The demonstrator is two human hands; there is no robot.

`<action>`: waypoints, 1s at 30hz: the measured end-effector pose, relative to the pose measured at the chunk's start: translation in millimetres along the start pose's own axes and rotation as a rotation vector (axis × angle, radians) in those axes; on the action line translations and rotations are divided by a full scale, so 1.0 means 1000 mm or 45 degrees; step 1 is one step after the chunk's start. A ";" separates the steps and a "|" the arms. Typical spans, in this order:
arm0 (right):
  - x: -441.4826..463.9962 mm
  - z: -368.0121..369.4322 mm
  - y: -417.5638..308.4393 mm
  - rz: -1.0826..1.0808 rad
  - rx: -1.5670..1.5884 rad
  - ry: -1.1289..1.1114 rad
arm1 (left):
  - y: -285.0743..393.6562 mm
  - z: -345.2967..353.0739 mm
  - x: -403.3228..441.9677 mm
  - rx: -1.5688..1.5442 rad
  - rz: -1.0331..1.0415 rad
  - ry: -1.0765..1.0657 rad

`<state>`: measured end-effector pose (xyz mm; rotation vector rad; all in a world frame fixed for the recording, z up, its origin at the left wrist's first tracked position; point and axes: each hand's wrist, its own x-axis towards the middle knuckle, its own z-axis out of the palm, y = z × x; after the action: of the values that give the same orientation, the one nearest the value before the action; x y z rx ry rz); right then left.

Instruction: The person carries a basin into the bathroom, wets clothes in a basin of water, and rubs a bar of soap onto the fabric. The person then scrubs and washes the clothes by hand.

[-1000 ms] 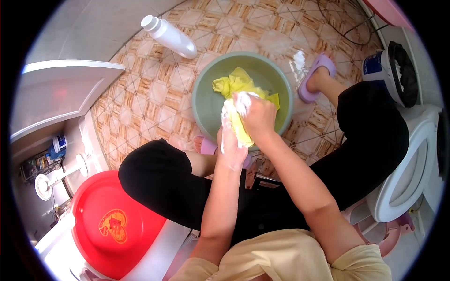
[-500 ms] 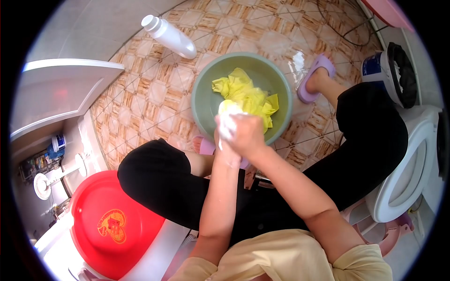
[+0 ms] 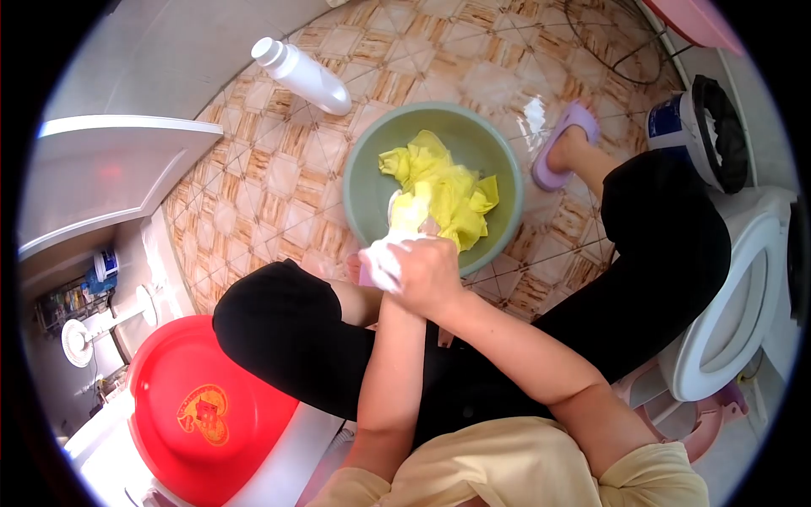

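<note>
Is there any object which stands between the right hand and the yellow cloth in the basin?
Nothing visible stands in the way. The yellow cloth appears to reach up from the basin to the right hand, where white foam shows. The white bottle is outside the basin, clear of both.

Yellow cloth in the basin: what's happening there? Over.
Right hand overlapping foamy left hand, grips hidden. Yellow cloth bunched in green basin, one part reaching the hands. White bottle apart, out of the way.
</note>
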<state>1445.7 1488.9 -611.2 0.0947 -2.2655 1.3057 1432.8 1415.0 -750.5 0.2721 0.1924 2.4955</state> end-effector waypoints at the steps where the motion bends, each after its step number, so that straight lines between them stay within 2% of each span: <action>1: 0.000 0.002 0.011 0.027 -0.023 -0.061 | -0.014 -0.010 -0.004 -0.053 0.232 0.046; 2: 0.002 0.003 0.026 0.053 -0.044 -0.119 | -0.021 -0.012 -0.007 -0.103 0.462 0.090; 3: 0.009 -0.001 0.035 0.046 -0.040 -0.115 | -0.013 0.055 0.023 0.170 0.271 0.716; 4: 0.015 -0.005 0.044 0.359 -0.031 -0.094 | -0.006 0.123 0.052 0.446 0.062 1.335; 5: 0.017 -0.006 0.047 0.678 -0.022 -0.076 | -0.007 0.117 0.043 0.472 0.085 1.207; 6: 0.013 -0.002 0.043 0.680 -0.019 -0.074 | -0.005 0.099 0.032 0.476 0.084 1.208; 8: -0.006 0.008 0.027 -0.002 -0.115 -0.022 | 0.002 0.056 0.011 0.007 0.070 0.076; 9: -0.006 -0.001 0.007 -0.003 -0.076 -0.160 | 0.000 0.050 0.008 0.006 0.074 0.074; 10: -0.005 -0.002 0.018 -0.005 -0.074 -0.164 | -0.002 0.046 0.005 -0.009 0.051 0.234; 11: 0.000 -0.002 0.037 0.174 -0.108 -0.140 | -0.003 0.045 0.003 -0.023 0.028 0.393; 12: 0.003 -0.001 0.047 0.350 -0.141 -0.114 | -0.008 0.098 0.029 0.316 -0.025 1.252; 14: 0.004 -0.004 0.039 0.326 -0.188 -0.144 | -0.010 0.102 0.038 0.370 0.026 1.171; 16: 0.004 -0.005 0.027 0.278 -0.299 -0.194 | -0.024 0.022 0.008 -0.076 0.320 0.153; 17: -0.005 0.001 0.016 0.054 -0.203 -0.196 | 0.001 0.040 0.008 0.121 0.033 0.235; 18: -0.009 -0.001 0.010 0.035 -0.120 -0.257 | -0.001 0.058 0.016 0.119 0.035 0.235; 21: 0.001 0.002 0.049 0.185 -0.197 -0.133 | -0.006 0.105 0.041 0.237 0.006 1.239; 23: 0.010 -0.002 0.051 0.569 -0.311 -0.172 | -0.002 0.106 0.037 0.246 -0.002 1.272; 24: 0.006 -0.001 0.040 0.572 -0.313 -0.170 | -0.001 0.105 0.039 0.251 -0.020 1.290; 25: -0.003 0.002 0.022 0.309 -0.200 -0.159 | 0.000 0.093 0.035 0.248 -0.024 1.290; 26: -0.009 0.004 0.012 0.046 -0.084 -0.149 | 0.002 0.070 0.026 0.164 -0.004 0.915; 28: -0.002 0.002 0.029 -0.028 -0.042 -0.106 | 0.004 0.037 0.009 0.005 0.039 0.168; 30: 0.012 -0.005 0.056 0.661 -0.190 -0.195 | -0.002 0.112 0.043 0.320 0.061 1.220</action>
<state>1419.8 1525.0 -647.7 -0.4928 -2.6173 1.4038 1426.3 1450.3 -635.5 -0.8502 0.8831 2.4433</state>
